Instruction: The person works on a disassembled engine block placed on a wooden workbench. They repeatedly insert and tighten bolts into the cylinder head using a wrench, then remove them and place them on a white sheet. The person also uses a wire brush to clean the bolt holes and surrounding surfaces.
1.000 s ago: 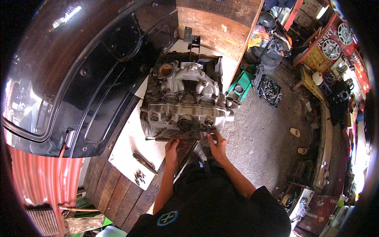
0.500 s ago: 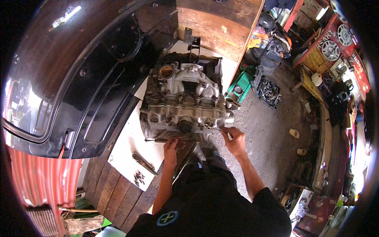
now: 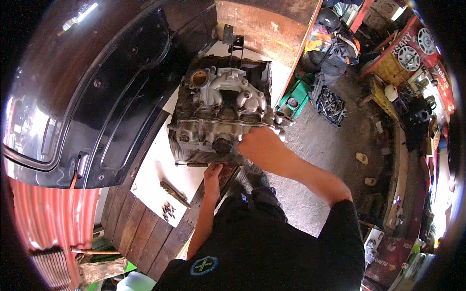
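A greasy engine block point(image 3: 184, 153) with a silvery intake manifold point(image 3: 211, 95) stands in front of me on a white board. My right hand point(image 3: 262, 148) is closed in a fist over the block's near right side. Its fingertips, and whatever they grip, are hidden from view. Low against the near edge of the block is my left hand point(image 3: 212, 174), its fingers pressed together. What it pinches is too small to make out. A thin dark rod point(image 3: 194, 165) extends left from about that hand along the block's lower edge.
On the white board point(image 3: 150, 194) lie a long dark metal piece point(image 3: 174, 193) and several small bolts point(image 3: 168, 211). A black vehicle panel point(image 3: 121, 106) rises at the left. On the floor to the right are a green tray point(image 3: 294, 99) and a crate of tools point(image 3: 331, 106).
My right hand has moved left and up from beside the block to over its front, where a thin shiny tool showed in its fingers before. The left hand has stayed nearly in place.
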Demonstrator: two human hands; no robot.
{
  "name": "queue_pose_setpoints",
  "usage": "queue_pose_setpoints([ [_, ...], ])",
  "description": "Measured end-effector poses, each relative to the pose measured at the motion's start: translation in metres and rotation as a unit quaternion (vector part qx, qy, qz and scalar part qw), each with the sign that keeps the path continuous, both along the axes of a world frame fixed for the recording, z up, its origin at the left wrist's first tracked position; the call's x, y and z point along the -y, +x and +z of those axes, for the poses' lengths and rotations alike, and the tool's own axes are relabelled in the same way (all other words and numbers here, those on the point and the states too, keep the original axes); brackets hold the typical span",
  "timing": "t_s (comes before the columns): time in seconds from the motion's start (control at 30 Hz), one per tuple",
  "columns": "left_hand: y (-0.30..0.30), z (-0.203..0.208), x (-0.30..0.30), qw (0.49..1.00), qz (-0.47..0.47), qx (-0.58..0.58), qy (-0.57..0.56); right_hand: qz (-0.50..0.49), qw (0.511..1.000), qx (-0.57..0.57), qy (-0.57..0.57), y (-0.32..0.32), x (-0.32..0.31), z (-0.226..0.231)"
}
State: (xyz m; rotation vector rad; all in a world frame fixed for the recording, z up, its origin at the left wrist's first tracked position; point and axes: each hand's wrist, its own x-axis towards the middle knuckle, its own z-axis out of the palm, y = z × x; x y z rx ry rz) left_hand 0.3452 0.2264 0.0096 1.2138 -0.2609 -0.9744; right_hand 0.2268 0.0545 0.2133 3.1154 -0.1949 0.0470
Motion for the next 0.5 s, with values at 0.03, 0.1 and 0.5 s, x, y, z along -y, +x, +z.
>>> queue_pose_setpoints([
  [0.03,-0.001,0.001,-0.001,1.000,-0.005,0.006,0.002,-0.027,0.999,0.030,0.004,-0.009,0.003,-0.004],
  [0.1,0.000,0.001,-0.007,1.000,-0.004,0.021,0.011,-0.072,0.986,0.146,0.043,-0.028,0.011,-0.018],
  [0.5,0.003,-0.008,-0.008,0.998,0.000,0.001,0.062,-0.424,0.695,0.366,0.451,-0.061,-0.075,-0.184],
])
